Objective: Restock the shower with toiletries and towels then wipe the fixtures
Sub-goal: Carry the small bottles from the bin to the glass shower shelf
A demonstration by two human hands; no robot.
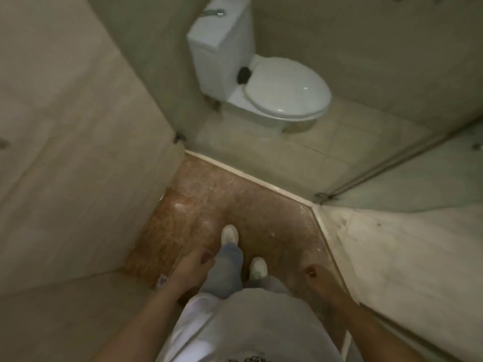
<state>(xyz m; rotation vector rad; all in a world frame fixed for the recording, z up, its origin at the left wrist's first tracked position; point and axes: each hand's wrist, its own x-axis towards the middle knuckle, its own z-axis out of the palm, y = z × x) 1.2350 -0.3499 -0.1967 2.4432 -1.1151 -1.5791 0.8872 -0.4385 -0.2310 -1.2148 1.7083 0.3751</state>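
I stand on the reddish speckled shower floor (235,194), looking down at my feet in pale shoes. My left hand (192,267) hangs beside my left leg with fingers loosely curled and nothing in it. My right hand (317,276) hangs low at my right side, dim and blurred, also holding nothing. No toiletries, towels or cloth show in this view. A glass partition stands ahead, and a white toilet (274,87) with its lid down sits beyond it.
A beige tiled wall (65,152) closes the left side. A pale raised curb (248,175) marks the shower's far edge. A white marble ledge (405,257) runs along the right. A small metal fitting (162,279) sits on the floor by the left wall.
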